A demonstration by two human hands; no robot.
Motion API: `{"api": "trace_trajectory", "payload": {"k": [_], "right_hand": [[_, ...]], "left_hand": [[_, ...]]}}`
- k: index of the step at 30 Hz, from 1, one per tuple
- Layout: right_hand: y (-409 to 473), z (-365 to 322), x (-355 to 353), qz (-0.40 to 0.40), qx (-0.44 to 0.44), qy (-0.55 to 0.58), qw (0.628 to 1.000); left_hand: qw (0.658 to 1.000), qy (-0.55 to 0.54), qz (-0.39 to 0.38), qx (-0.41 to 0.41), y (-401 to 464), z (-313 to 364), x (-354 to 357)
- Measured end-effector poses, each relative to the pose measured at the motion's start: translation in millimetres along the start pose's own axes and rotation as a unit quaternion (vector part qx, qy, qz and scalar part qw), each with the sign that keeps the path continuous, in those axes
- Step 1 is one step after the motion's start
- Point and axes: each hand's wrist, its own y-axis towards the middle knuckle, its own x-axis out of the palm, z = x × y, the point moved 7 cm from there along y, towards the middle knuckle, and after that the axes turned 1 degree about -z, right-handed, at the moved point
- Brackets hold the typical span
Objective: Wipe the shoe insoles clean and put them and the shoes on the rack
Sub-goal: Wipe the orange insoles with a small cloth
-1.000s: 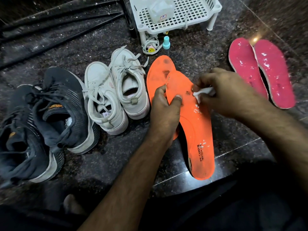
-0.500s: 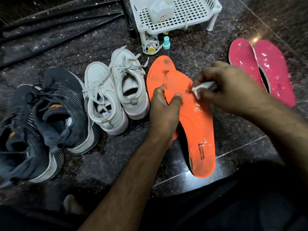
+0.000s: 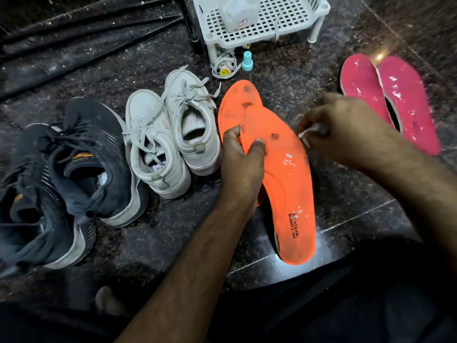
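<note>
Item one: my left hand (image 3: pixel 241 167) grips the upper orange insole (image 3: pixel 284 184) near its toe end, thumb pressed on the top face and fingers (image 3: pixel 228 139) curled under the left edge. The insole bears a dark smudge near the thumb, white flecks mid-length and black print toward the heel, and it lies partly over a second orange insole (image 3: pixel 235 105), whose smudged toe shows beyond it.

Item two: my right hand (image 3: pixel 346 129) pinches a small white wipe (image 3: pixel 308 133), held just beside the upper insole's right edge; I cannot tell whether wipe and insole touch.

Item three: two pink insoles (image 3: pixel 390 102) lie side by side on the dark stone floor (image 3: pixel 160 243), to my right, speckled with white.

Item four: a pair of white sneakers (image 3: pixel 170 134) stands just left of the orange insoles; a pair of black sneakers (image 3: pixel 64 174) stands further left.

Item five: a white plastic rack (image 3: pixel 284 23) stands at the far edge, carrying a white container (image 3: pixel 238 11). At its foot sit a small teal bottle (image 3: pixel 246 61) and a coiled lace with a yellow smiley tag (image 3: pixel 224 68).
</note>
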Motion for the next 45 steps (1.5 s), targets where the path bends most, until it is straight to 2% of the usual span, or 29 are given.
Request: {"api": "trace_trajectory", "payload": {"k": [3, 5, 7, 9, 11, 13, 15, 18, 22, 25, 27, 29, 35, 45], "right_hand": [[-2, -6, -10, 0.024, -0.008, 0.057, 0.998], [-4, -20, -5, -0.002, -0.042, 0.088, 0.995], [-4, -19, 5, -0.023, -0.036, 0.061, 0.997], [-3, -6, 7, -0.026, 0.013, 0.046, 0.999], [-4, 6, 4, -0.027, 0.066, 0.094, 0.993], [-4, 10, 5, -0.027, 0.086, 0.146, 0.985], [-4, 11, 6, -0.016, 0.092, 0.148, 0.985], [-3, 20, -2, 0.040, 0.113, 0.166, 0.979], [-5, 20, -19, 0.111, 0.092, 0.199, 0.969], [-5, 7, -13, 0.070, 0.058, 0.191, 0.977], [-4, 0, -6, 0.031, 0.041, 0.161, 0.986], [-4, -1, -6, 0.027, 0.040, 0.148, 0.988], [-4, 1, -15, 0.068, 0.046, 0.101, 0.992], [-8, -4, -4, 0.007, 0.021, 0.144, 0.989]], "left_hand": [[1.000, 0.003, 0.014, 0.005, 1, 2, -3], [1.000, 0.008, 0.024, 0.008, 1, 2, -3], [1.000, 0.011, 0.018, 0.002, 1, -1, -2], [1.000, -0.009, -0.008, -0.016, -2, -1, 3], [0.996, -0.050, -0.065, -0.040, -6, 0, 13], [0.988, -0.068, -0.125, -0.059, -12, 3, 24], [0.986, -0.059, -0.143, -0.070, -16, 1, 30], [0.993, -0.015, -0.100, -0.059, -12, -2, 22], [0.997, 0.068, -0.043, -0.005, -3, -4, 8], [0.994, 0.088, -0.044, 0.048, -6, 7, 9], [0.990, 0.087, -0.063, 0.088, -8, 12, 12], [0.987, 0.086, -0.090, 0.103, -6, 12, 14], [0.987, 0.101, -0.110, 0.061, -11, 9, 20], [0.988, 0.062, -0.133, 0.038, -13, 9, 23]]}}
